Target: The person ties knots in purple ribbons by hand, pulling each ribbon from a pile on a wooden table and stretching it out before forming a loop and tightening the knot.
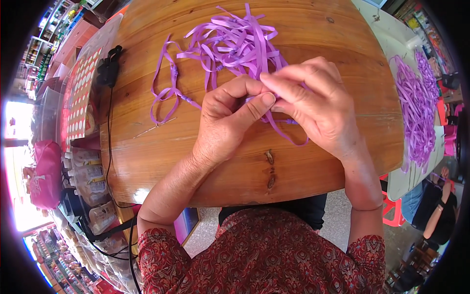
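Above the middle of the wooden table [318, 171], my two hands meet over a purple ribbon [286, 138]. My left hand [230, 115] pinches it between thumb and forefinger. Right beside those fingertips, my right hand [316, 100] has thumb and forefinger closed on the same ribbon. Part of the ribbon hangs below in a loop, and the spot where the fingers meet is mostly hidden. Just beyond my hands lies a tangled heap of purple ribbons [230, 41] with small knots. One knotted strand [171, 90] trails to the left, near a thin metal needle-like tool [149, 130].
At the table's left edge are a black plug-like device [108, 66] with a cable and a red box with pale dots [78, 108]. On the right, a pale table [426, 161] holds another pile of purple ribbons [416, 108]. Another person [433, 210] sits beyond it, near a red stool [392, 210].
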Tool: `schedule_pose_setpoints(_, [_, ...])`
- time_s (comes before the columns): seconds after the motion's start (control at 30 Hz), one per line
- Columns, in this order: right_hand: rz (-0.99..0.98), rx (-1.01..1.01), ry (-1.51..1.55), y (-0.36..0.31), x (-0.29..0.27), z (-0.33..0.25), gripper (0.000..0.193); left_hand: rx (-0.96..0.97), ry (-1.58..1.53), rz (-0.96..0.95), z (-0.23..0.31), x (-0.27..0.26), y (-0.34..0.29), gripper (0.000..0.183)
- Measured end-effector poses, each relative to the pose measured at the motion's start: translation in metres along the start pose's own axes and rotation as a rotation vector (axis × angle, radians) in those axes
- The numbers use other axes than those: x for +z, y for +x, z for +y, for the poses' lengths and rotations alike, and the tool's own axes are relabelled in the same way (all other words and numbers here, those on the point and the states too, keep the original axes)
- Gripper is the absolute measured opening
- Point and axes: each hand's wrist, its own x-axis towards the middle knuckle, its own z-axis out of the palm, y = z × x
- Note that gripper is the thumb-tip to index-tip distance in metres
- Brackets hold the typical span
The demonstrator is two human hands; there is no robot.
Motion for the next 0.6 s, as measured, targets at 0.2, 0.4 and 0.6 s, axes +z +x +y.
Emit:
schedule_pose_setpoints(0.2, [-0.009,-0.031,-0.124,-0.006,0.002,0.002,0.027,0.243,0.527,-0.030,0.002,-0.010,0.006,0.002])
schedule_pose_setpoints(0.4, [0.005,-0.030,-0.123,0.000,-0.004,0.006,0.020,0.358,0.554,0.022,0.005,-0.014,0.010,0.006])
schedule_pose_setpoints(0.6, [0.043,-0.047,-0.098,0.002,-0.007,0.007,0.018,0.323,0.538,0.007,0.010,-0.015,0.009,0.004])
